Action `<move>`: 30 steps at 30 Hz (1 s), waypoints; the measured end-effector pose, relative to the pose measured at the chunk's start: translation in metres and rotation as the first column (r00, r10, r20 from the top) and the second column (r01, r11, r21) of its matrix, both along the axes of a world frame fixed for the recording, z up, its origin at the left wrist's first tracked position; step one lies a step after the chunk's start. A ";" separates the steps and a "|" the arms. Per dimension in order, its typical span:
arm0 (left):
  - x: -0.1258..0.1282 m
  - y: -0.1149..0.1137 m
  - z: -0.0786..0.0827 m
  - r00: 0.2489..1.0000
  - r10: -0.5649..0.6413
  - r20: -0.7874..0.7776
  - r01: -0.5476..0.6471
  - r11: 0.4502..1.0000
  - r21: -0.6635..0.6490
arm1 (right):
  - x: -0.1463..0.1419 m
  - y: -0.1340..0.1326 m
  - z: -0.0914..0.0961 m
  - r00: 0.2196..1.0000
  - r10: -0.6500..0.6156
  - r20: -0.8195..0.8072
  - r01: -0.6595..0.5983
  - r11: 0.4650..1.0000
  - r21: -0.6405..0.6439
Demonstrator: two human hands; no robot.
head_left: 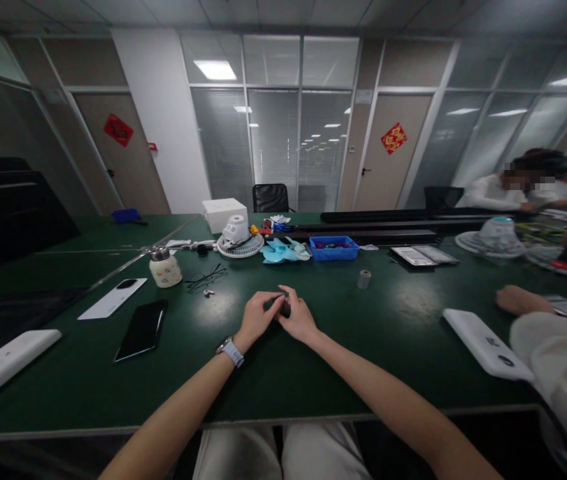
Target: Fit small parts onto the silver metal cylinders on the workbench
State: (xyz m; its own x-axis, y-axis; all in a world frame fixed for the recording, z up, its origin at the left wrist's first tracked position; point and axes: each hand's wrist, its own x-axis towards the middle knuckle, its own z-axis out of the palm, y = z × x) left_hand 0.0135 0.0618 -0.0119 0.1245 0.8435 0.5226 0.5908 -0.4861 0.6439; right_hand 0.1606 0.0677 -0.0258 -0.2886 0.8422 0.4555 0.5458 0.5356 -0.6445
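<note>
My left hand (257,319) and my right hand (298,319) meet over the green table (343,347), fingertips pinched together around a small dark object (283,308) that I cannot make out. A watch (230,349) is on my left wrist. Both forearms rest on the table. Nearest things are a black phone (142,329) to the left and a small grey cylinder (364,279) to the right.
A white phone (112,298), a small white bottle (164,268), glasses (206,277), a white fan (239,240), blue fan blades (286,251) and a blue tray (334,247) lie further back. White devices (487,343) (0,360) flank me. Another person's arm (518,300) is at right; other people sit far right.
</note>
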 end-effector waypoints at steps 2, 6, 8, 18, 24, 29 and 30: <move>-0.001 0.001 0.000 0.999 0.017 0.032 -0.015 0.998 -0.055 | 0.000 -0.002 0.002 1.000 0.016 0.008 -0.016 1.000 -0.018; -0.004 0.001 0.000 0.996 0.024 0.089 -0.018 0.998 -0.066 | 0.001 -0.005 0.003 0.999 0.009 0.050 -0.009 1.000 0.001; -0.005 0.001 0.001 0.995 0.012 0.101 -0.010 1.000 -0.014 | 0.002 -0.007 0.003 0.999 -0.008 0.054 0.007 1.000 0.017; -0.027 0.011 0.002 0.983 0.162 0.084 -0.167 0.984 0.065 | 0.015 -0.010 0.003 0.997 -0.068 0.030 0.069 0.997 -0.022; -0.063 0.018 -0.005 0.976 0.176 -0.132 -0.177 0.984 0.004 | 0.022 -0.008 0.002 0.998 -0.039 -0.041 0.035 0.994 -0.102; -0.073 0.020 -0.009 0.965 0.059 -0.255 -0.099 0.984 -0.149 | 0.021 -0.003 0.000 0.998 -0.028 -0.058 0.021 0.993 -0.117; -0.073 0.020 -0.009 0.962 0.056 -0.266 -0.100 0.983 -0.156 | 0.019 -0.002 0.000 0.998 -0.033 -0.052 0.027 0.992 -0.121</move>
State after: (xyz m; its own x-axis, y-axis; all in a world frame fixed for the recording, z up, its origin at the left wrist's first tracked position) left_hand -0.0593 0.0821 -0.0208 0.1673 0.9282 0.3325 0.7801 -0.3308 0.5311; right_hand 0.1798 0.0658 -0.0255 -0.2402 0.8995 0.3650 0.5228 0.4367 -0.7321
